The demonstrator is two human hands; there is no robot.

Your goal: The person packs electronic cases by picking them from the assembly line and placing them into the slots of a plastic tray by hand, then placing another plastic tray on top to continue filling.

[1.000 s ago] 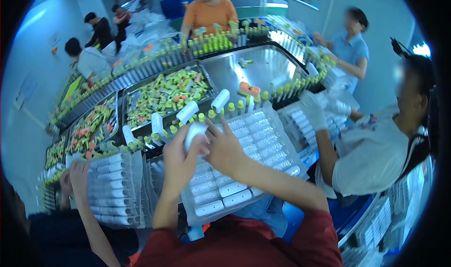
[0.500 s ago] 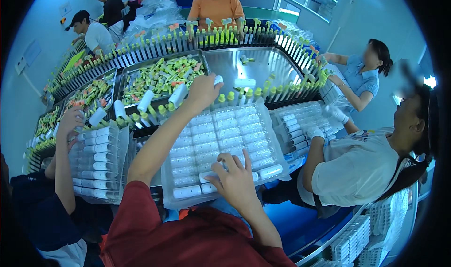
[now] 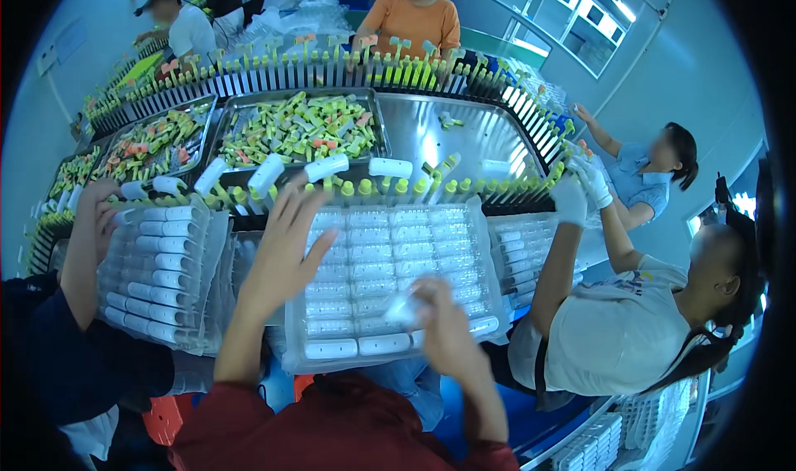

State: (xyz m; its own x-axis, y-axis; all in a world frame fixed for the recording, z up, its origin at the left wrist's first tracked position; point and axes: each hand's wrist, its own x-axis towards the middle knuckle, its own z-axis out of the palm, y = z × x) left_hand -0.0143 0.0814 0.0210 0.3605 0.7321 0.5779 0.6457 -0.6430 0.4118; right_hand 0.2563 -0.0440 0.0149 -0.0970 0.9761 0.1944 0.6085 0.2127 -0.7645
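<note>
Steel bins of green and orange parts (image 3: 298, 128), neighbour's filled tube tray (image 3: 157, 264), co-worker's white glove (image 3: 572, 199)

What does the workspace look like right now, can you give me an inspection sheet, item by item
Surface: steel conveyor table ringed with slotted holders.
Job's things: clear tray of white tubes, partly filled.
Clutter: bins of green and orange parts; second filled tray at left.
Grippers: left hand open, raised over the tray's left edge; right hand closed on a white tube, blurred.
Cables: nothing seen.
Surroundings: several other people working round the table; blue walls, window.
</note>
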